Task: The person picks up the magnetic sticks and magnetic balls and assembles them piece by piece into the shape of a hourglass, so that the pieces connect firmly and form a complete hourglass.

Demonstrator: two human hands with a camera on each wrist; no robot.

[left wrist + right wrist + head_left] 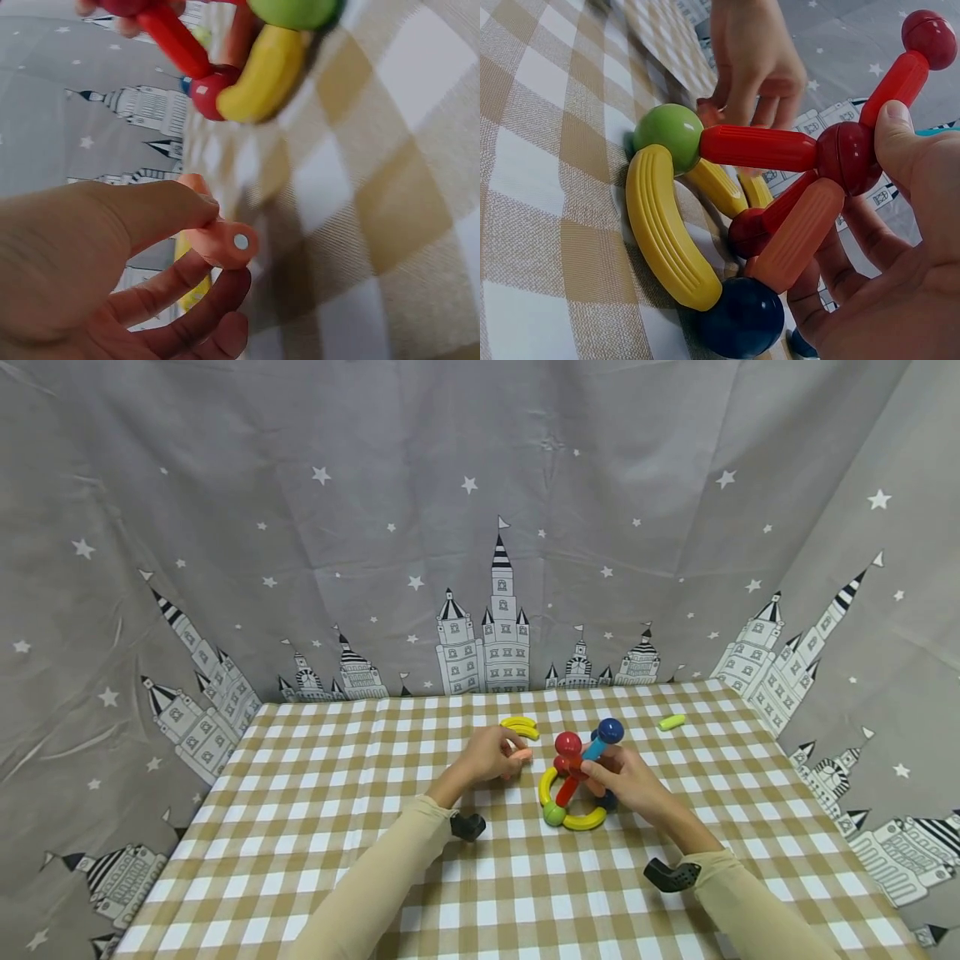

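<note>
My left hand [491,753] pinches an orange magnetic rod [225,241] between thumb and fingers, its round silver end showing in the left wrist view. Another bit of orange shows behind the thumb; whether it is a second rod I cannot tell. To the right, my right hand [632,779] grips a magnetic ball-and-rod structure [759,147] near its upper red ball [849,159]. Curved yellow rods [660,225] form its base, joined by a green ball [667,135], a dark blue ball [742,319] and a red one. Red and light blue [596,750] rods stick up, tipped with balls.
Two curved yellow rods [521,727] lie just beyond my left hand. A short yellow-green rod [672,722] lies at the far right of the checked tablecloth [322,827]. A grey curtain [375,568] printed with castles encloses the table's back and sides.
</note>
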